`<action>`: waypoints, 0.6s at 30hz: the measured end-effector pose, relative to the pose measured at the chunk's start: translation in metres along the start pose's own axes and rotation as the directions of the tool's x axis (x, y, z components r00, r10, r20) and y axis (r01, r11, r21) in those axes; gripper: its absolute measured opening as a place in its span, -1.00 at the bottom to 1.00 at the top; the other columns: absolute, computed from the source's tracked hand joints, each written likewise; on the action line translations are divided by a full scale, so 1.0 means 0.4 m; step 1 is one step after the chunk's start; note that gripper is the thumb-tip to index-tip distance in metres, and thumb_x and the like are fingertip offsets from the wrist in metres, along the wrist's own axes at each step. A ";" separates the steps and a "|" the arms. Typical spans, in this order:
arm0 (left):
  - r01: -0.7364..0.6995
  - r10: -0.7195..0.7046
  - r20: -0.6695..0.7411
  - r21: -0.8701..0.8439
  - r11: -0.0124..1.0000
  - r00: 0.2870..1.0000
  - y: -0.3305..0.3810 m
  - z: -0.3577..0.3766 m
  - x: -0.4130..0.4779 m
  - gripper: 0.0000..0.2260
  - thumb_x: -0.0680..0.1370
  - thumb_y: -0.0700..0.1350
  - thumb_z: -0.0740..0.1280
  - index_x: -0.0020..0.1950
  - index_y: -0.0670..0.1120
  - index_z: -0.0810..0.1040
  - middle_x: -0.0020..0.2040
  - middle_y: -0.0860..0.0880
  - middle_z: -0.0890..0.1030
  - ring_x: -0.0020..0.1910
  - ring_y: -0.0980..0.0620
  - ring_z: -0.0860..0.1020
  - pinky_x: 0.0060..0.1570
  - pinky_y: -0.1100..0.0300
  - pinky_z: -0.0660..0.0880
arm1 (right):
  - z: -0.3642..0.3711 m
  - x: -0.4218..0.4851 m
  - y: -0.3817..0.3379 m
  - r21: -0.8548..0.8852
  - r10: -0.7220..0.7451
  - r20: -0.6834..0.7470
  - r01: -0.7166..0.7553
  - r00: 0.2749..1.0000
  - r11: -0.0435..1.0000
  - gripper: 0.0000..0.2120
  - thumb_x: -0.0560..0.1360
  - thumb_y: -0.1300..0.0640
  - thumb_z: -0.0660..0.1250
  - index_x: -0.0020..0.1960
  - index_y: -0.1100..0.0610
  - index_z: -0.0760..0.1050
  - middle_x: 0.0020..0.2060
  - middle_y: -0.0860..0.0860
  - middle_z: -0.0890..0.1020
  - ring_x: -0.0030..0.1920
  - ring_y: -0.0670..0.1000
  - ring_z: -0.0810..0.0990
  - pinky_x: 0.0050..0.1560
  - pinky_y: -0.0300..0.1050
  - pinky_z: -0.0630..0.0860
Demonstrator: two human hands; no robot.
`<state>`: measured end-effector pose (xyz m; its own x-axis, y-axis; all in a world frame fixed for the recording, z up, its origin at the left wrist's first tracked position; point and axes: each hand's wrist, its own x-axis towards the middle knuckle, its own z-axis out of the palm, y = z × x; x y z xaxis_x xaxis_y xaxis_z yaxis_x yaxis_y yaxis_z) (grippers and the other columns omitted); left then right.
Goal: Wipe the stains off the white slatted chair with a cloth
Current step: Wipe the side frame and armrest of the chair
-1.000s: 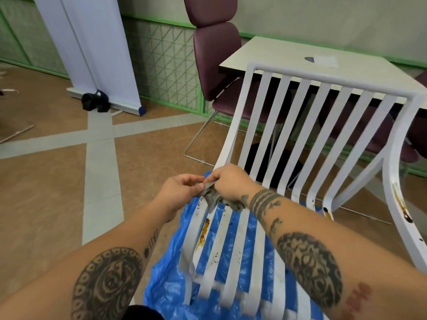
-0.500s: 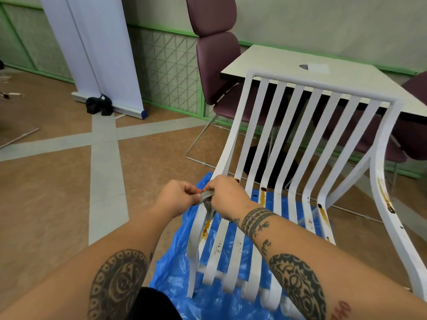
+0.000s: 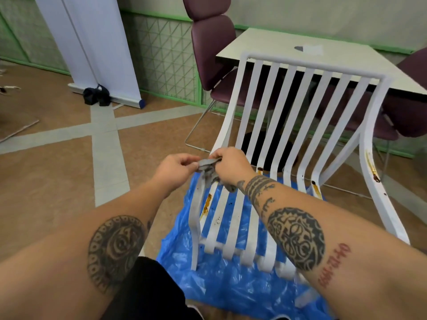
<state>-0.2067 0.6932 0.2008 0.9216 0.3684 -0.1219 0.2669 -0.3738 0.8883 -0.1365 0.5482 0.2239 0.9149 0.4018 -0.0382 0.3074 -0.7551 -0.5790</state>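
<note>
The white slatted chair (image 3: 298,116) stands in front of me on a blue plastic sheet (image 3: 219,282). Brown and orange stains mark its seat slats near the left edge, the bends of the right slats and the right armrest. A small grey cloth (image 3: 208,169) hangs over the left rear of the seat, pinched at its top between both hands. My left hand (image 3: 175,168) grips its left end and my right hand (image 3: 231,165) grips its right end. Part of the cloth droops below my right hand.
A white table (image 3: 346,63) stands right behind the chair, with purple chairs (image 3: 212,42) at its left and right. A white roll-up banner (image 3: 92,47) with a black bag (image 3: 96,97) at its foot stands at the back left. Brown floor lies to the left.
The view has shifted, so the chair's backrest appears more upright and centred. Both hands stay together on the cloth at the seat's left rear, slightly higher than before.
</note>
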 end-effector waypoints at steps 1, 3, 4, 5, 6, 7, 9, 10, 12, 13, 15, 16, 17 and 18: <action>0.030 -0.033 -0.042 -0.082 0.996 0.999 -0.001 0.011 0.000 -0.83 0.63 -0.16 0.35 0.14 0.08 0.62 -0.09 0.09 0.64 -0.19 0.22 0.54 -0.29 0.42 0.40 | 0.007 0.007 0.003 0.014 -0.003 -0.034 0.003 0.999 1.000 -0.66 0.48 0.37 0.26 0.09 0.05 0.65 0.00 0.04 0.66 -0.13 0.04 0.63 -0.13 -0.05 0.65; 0.130 -0.151 -0.086 -0.209 0.969 0.985 -0.010 0.029 0.003 -0.84 0.65 -0.17 0.31 0.17 -0.01 0.64 -0.06 0.01 0.64 -0.21 0.11 0.51 -0.30 0.31 0.41 | 0.035 0.012 0.010 -0.008 -0.046 0.024 0.046 0.999 0.999 -0.58 0.47 0.39 0.26 0.19 0.02 0.64 0.12 0.04 0.64 0.03 0.05 0.61 0.04 -0.09 0.60; 0.188 -0.218 -0.088 -0.265 0.946 0.972 -0.021 0.036 0.005 -0.82 0.65 -0.17 0.28 0.18 -0.04 0.64 -0.06 -0.02 0.64 -0.22 0.08 0.50 -0.30 0.26 0.40 | 0.054 0.006 0.015 -0.051 -0.086 0.080 0.090 0.993 0.995 -0.54 0.46 0.40 0.26 0.23 0.02 0.62 0.15 0.05 0.60 0.07 0.07 0.59 0.07 -0.10 0.56; 0.232 -0.272 -0.084 -0.324 0.917 0.959 -0.032 0.045 0.006 -0.81 0.65 -0.18 0.27 0.19 -0.05 0.64 -0.06 -0.03 0.64 -0.22 0.06 0.49 -0.28 0.21 0.38 | 0.076 -0.004 0.024 -0.100 -0.133 0.106 0.144 0.985 0.985 -0.52 0.45 0.40 0.27 0.25 0.01 0.61 0.13 0.05 0.55 0.07 0.11 0.57 0.05 -0.08 0.54; 0.253 -0.302 -0.079 -0.376 0.891 0.950 -0.043 0.053 0.013 -0.80 0.64 -0.18 0.26 0.18 -0.04 0.64 -0.07 -0.03 0.64 -0.21 0.04 0.50 -0.26 0.18 0.38 | 0.098 -0.013 0.034 -0.133 -0.179 0.095 0.191 0.979 0.973 -0.53 0.45 0.39 0.28 0.25 -0.01 0.61 0.07 0.04 0.49 0.04 0.13 0.55 0.03 -0.05 0.54; 0.261 -0.316 -0.067 -0.420 0.869 0.946 -0.056 0.062 0.017 -0.81 0.63 -0.17 0.27 0.16 -0.04 0.64 -0.09 -0.02 0.65 -0.20 0.03 0.53 -0.23 0.16 0.39 | 0.122 -0.024 0.047 -0.123 -0.214 0.062 0.220 0.975 0.968 -0.55 0.46 0.36 0.29 0.23 -0.03 0.60 0.01 0.01 0.44 0.00 0.13 0.51 0.01 0.00 0.55; 0.256 -0.302 -0.017 -0.490 0.834 0.953 -0.085 0.082 0.030 -0.85 0.61 -0.16 0.31 0.11 -0.03 0.65 -0.14 -0.02 0.66 -0.20 0.02 0.56 -0.20 0.16 0.42 | 0.158 -0.043 0.069 -0.047 -0.260 -0.016 0.259 0.966 0.965 -0.64 0.52 0.28 0.27 0.20 -0.07 0.58 -0.04 -0.05 0.39 -0.01 0.09 0.46 -0.02 0.02 0.54; 0.245 -0.278 0.016 -0.525 0.815 0.960 -0.100 0.092 0.035 -0.87 0.61 -0.17 0.33 0.09 -0.04 0.65 -0.16 -0.02 0.66 -0.22 0.03 0.57 -0.23 0.21 0.46 | 0.167 -0.049 0.074 -0.037 -0.295 -0.032 0.294 0.955 0.955 -0.68 0.56 0.23 0.26 0.22 -0.07 0.57 -0.04 -0.09 0.38 0.00 0.05 0.44 -0.01 -0.04 0.51; 0.202 -0.200 0.068 -0.567 0.799 0.978 -0.124 0.107 0.047 -0.89 0.59 -0.22 0.35 0.03 -0.08 0.66 -0.18 -0.03 0.69 -0.25 0.05 0.60 -0.31 0.28 0.51 | 0.176 -0.058 0.086 -0.045 -0.353 -0.037 0.351 0.935 0.935 -0.74 0.59 0.14 0.26 0.23 -0.05 0.58 -0.03 -0.15 0.37 0.02 -0.02 0.40 -0.01 -0.17 0.42; 0.176 -0.162 0.075 -0.566 0.805 0.984 -0.130 0.110 0.054 -0.89 0.58 -0.25 0.36 -0.01 -0.10 0.67 -0.18 -0.05 0.70 -0.25 0.04 0.61 -0.32 0.28 0.52 | 0.171 -0.063 0.090 -0.016 -0.356 -0.043 0.356 0.933 0.934 -0.75 0.59 0.13 0.26 0.22 -0.05 0.59 -0.02 -0.16 0.39 0.02 -0.04 0.41 0.00 -0.19 0.41; 0.133 -0.112 0.071 -0.559 0.819 0.991 -0.138 0.104 0.073 -0.87 0.56 -0.30 0.38 -0.04 -0.09 0.68 -0.18 -0.07 0.69 -0.23 0.03 0.61 -0.30 0.26 0.53 | 0.163 -0.066 0.103 0.067 -0.348 -0.045 0.350 0.937 0.934 -0.72 0.56 0.18 0.25 0.19 -0.01 0.62 0.01 -0.15 0.44 0.02 -0.06 0.44 0.05 -0.25 0.42; 0.125 -0.099 0.077 -0.564 0.816 0.992 -0.148 0.105 0.088 -0.85 0.56 -0.31 0.39 -0.03 -0.08 0.68 -0.15 -0.10 0.67 -0.20 0.00 0.60 -0.23 0.22 0.54 | 0.164 -0.065 0.115 0.101 -0.354 -0.033 0.355 0.935 0.929 -0.69 0.54 0.20 0.21 0.17 0.03 0.64 0.02 -0.12 0.46 0.03 -0.08 0.44 0.07 -0.31 0.40; 0.132 -0.097 0.091 -0.572 0.810 0.991 -0.150 0.102 0.101 -0.84 0.55 -0.30 0.41 0.00 -0.06 0.70 -0.09 -0.15 0.64 -0.15 -0.05 0.57 -0.16 0.15 0.52 | 0.159 -0.065 0.123 0.116 -0.377 -0.022 0.377 0.926 0.919 -0.65 0.51 0.20 0.17 0.16 0.07 0.65 0.03 -0.09 0.48 0.03 -0.09 0.45 0.07 -0.37 0.36; 0.154 -0.109 0.113 -0.569 0.808 0.988 -0.155 0.100 0.111 -0.85 0.55 -0.26 0.42 0.02 -0.04 0.71 -0.06 -0.18 0.61 -0.14 -0.08 0.54 -0.13 0.08 0.49 | 0.155 -0.064 0.136 0.122 -0.409 -0.005 0.406 0.913 0.905 -0.62 0.49 0.18 0.13 0.14 0.09 0.66 0.03 -0.07 0.49 0.03 -0.09 0.45 0.08 -0.40 0.35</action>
<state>-0.1710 0.6988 0.1226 0.9129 0.3086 -0.2671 0.1971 0.2396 0.9507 -0.1592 0.5291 0.1431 0.7107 0.6726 0.2061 0.6181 -0.4571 -0.6396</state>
